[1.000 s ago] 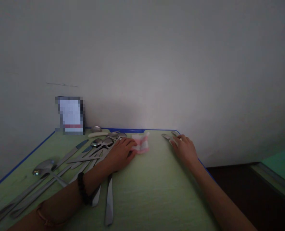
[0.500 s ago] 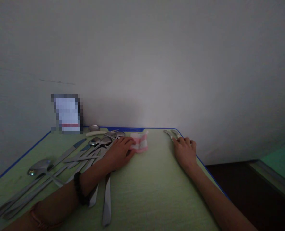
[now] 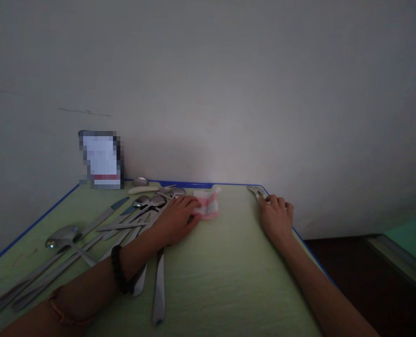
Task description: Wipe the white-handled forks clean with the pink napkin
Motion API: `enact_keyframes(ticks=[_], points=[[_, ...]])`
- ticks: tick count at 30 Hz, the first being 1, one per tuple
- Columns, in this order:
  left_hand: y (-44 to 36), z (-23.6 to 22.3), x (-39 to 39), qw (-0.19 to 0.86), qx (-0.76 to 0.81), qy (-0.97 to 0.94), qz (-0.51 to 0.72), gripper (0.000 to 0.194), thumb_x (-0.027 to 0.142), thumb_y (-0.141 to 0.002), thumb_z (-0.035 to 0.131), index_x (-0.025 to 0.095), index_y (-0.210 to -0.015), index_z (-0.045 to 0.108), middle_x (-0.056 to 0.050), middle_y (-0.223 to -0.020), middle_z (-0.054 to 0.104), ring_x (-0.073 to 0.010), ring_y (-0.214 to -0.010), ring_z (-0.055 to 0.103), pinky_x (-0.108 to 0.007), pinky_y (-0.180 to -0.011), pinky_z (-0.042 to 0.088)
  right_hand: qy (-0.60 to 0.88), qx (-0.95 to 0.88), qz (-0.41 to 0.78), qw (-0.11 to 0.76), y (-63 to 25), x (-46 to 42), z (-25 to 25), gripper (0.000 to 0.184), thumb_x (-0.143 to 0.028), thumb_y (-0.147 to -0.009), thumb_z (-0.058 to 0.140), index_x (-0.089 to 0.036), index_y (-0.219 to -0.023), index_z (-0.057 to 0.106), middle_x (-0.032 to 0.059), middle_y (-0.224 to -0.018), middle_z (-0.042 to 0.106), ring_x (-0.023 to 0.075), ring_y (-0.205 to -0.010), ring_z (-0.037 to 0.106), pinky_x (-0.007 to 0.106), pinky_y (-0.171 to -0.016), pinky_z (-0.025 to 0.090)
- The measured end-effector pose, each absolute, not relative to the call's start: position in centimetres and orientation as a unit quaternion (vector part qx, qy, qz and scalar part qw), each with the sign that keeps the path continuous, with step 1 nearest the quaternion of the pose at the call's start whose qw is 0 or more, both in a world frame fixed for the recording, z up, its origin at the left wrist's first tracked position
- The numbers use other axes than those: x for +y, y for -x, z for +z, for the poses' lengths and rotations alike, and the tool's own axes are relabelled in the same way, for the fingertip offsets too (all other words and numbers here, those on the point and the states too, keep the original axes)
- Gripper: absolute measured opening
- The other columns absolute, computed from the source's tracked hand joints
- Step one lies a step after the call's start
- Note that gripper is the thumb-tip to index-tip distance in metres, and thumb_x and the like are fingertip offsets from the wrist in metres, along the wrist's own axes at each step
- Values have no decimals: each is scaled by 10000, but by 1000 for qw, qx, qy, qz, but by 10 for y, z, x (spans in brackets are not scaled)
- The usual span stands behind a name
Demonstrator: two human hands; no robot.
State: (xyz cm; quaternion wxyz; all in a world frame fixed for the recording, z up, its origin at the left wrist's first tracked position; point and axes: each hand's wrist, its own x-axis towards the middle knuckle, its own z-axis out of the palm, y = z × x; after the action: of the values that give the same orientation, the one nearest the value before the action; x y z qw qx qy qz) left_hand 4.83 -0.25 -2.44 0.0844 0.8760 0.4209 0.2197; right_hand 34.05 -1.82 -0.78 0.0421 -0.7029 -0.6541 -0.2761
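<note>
My left hand (image 3: 178, 220) rests at the middle of the table, fingers curled over the left edge of a small pink and white cloth (image 3: 210, 206). Under and beside that wrist lies a loose pile of metal spoons (image 3: 157, 201), knives (image 3: 102, 219) and a cream-handled fork (image 3: 144, 189). At the far right corner, the fingers of my right hand (image 3: 277, 217) are closed round the handle of a fork (image 3: 255, 191). A second fork lies close against it, and both handles are mostly hidden by the hand.
A tablet-like screen (image 3: 102, 161), blurred out, leans on the wall (image 3: 229, 93) at the back left. A large serving spoon (image 3: 63, 236) lies at the left. Blue trim (image 3: 179, 184) edges the green tabletop (image 3: 222, 281). Dark floor shows at the right.
My right hand has shifted slightly right with the fork, whose head now lies close to the other fork's. The left hand stays on the cloth. The view has tilted a little.
</note>
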Motion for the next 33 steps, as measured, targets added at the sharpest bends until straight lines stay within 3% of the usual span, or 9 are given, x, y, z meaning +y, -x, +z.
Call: enact_keyframes(ticks=[7, 12, 15, 17, 20, 22, 26, 33], points=[[-48, -23, -5, 89, 421, -875, 223, 287, 283, -880, 451, 182, -1127, 560, -86, -1207, 577, -247, -1142, 482, -423, -995, 376, 708, -653, -261, 66, -335, -21, -5, 361, -157, -859, 403, -184, -1158, 604, 146, -1078, 615, 284, -955, 486, 422, -817, 308], [-37, 2, -1, 90, 426, -869, 236, 263, 238, -875, 442, 158, -1095, 563, -106, -1167, 601, -235, -1102, 521, -410, -988, 387, 612, -744, -214, 162, -284, -31, -10, 416, -278, -908, 382, -172, -1298, 478, 146, -1153, 563, 270, -1017, 482, 415, -858, 350], [-16, 26, 1, 91, 438, -871, 202, 234, 260, -881, 436, 162, -1022, 595, -81, -1051, 649, -211, -993, 583, -347, -899, 441, 530, -806, -151, 216, -242, -35, -14, 447, -295, -911, 386, -153, -1332, 433, 159, -1206, 522, 257, -1079, 465, 383, -891, 375], [3, 40, 1, 102, 440, -878, 158, 217, 294, -873, 452, 185, -968, 614, -34, -930, 678, -172, -841, 626, -273, -764, 479, 488, -832, -128, 231, -218, -34, -15, 423, -304, -904, 410, -178, -1304, 462, 147, -1231, 507, 257, -1116, 445, 394, -936, 364], [31, 52, -1, 97, 455, -879, 100, 177, 316, -840, 505, 217, -915, 632, -3, -868, 686, -159, -763, 636, -238, -674, 475, 474, -838, -119, 245, -198, -29, -15, 267, -255, -883, 427, -186, -1077, 597, 131, -1291, 473, 270, -1193, 391, 420, -999, 314], [47, 52, 0, 68, 489, -866, 78, 195, 297, -812, 538, 196, -949, 633, -50, -935, 679, -199, -831, 638, -274, -722, 477, 482, -834, -106, 246, -193, -25, -13, 212, -238, -848, 462, -161, -988, 601, 140, -1286, 483, 280, -1206, 382, 427, -1013, 293], [63, 41, 8, 7, 551, -833, 49, 259, 192, -776, 543, 150, -1021, 617, -143, -1099, 626, -267, -991, 609, -342, -823, 464, 502, -832, -56, 228, -195, -24, -11, 220, -230, -804, 486, -157, -994, 567, 117, -1113, 595, 253, -1080, 476, 417, -992, 298], [55, 25, 17, -25, 571, -820, 20, 246, 148, -820, 443, 126, -974, 634, -168, -1046, 639, -276, -925, 639, -356, -763, 489, 497, -832, -23, 245, -202, -28, -12, 249, -197, -737, 522, -166, -981, 561, 114, -1123, 578, 240, -1071, 479, 374, -953, 332]])
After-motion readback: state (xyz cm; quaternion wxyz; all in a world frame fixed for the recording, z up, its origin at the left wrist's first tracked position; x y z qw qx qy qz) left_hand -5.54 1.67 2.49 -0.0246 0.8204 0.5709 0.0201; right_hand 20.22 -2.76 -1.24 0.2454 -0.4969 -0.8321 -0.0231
